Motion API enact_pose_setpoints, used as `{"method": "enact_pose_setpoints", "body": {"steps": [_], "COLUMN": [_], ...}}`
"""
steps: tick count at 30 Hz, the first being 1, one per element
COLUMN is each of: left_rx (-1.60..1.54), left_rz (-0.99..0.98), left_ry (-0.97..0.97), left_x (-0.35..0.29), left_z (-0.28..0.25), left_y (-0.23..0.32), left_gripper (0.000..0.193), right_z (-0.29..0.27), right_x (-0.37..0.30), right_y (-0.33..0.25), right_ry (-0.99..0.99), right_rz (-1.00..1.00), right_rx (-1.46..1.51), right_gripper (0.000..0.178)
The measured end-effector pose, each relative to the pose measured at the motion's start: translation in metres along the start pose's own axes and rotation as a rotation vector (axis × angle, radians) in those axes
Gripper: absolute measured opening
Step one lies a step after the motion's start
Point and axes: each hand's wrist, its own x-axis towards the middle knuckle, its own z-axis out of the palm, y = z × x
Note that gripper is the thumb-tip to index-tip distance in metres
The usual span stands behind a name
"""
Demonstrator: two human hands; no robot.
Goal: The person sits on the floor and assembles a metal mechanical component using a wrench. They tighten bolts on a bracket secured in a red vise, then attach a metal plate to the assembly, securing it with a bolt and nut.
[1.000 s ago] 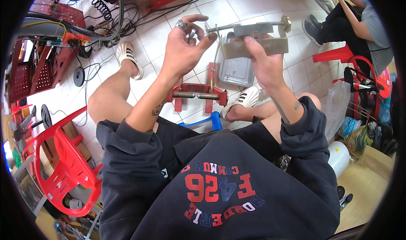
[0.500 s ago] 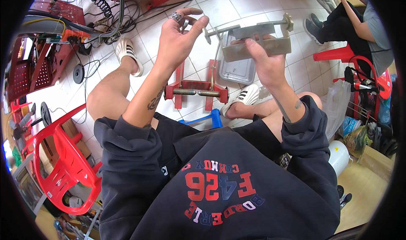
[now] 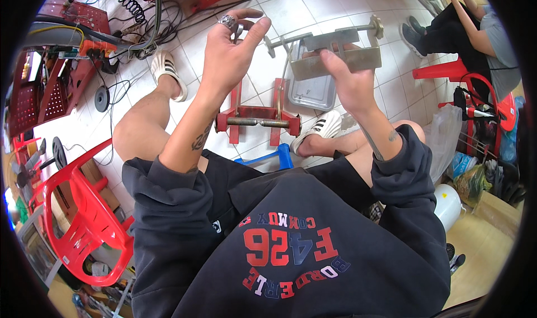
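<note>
My right hand (image 3: 355,83) grips a grey metal clamp-like bracket (image 3: 313,67), with the thumb across its near face and the fingers mostly hidden behind. A rod with a round brass-coloured knob (image 3: 376,27) runs along the bracket's far side, and a thinner rod end sticks out to the left. Just left of that end is my left hand (image 3: 232,46), its thumb and index finger apart and other fingers curled; silver rings show on it, and I see nothing held. Below, between my feet, a red metal stand (image 3: 228,122) with a threaded rod (image 3: 260,122) sits on the tiles.
A clear plastic tray (image 3: 310,101) lies beyond the stand, and a blue stool (image 3: 285,157) is close to me. Red chairs (image 3: 84,223) flank both sides. Cables (image 3: 168,27) cross the floor at far left. Another person (image 3: 475,38) sits at far right.
Both hands and the bracket have shifted slightly left in the picture. The bracket stays in my right hand, and the left hand keeps nearly the same shape.
</note>
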Motion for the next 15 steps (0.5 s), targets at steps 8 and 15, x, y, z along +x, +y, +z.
{"method": "enact_pose_setpoints", "body": {"steps": [8, 15], "left_rx": [0.225, -0.013], "left_rz": [0.052, 0.06], "left_ry": [-0.099, -0.061], "left_x": [-0.012, -0.002], "left_z": [0.002, -0.007], "left_y": [0.01, 0.001], "left_gripper": [0.05, 0.055], "right_z": [0.002, 0.0], "right_x": [0.006, 0.006], "right_y": [0.002, 0.003], "right_ry": [0.026, 0.034], "right_rz": [0.0, 0.024], "right_rx": [0.188, 0.131], "right_gripper": [0.019, 0.021]}}
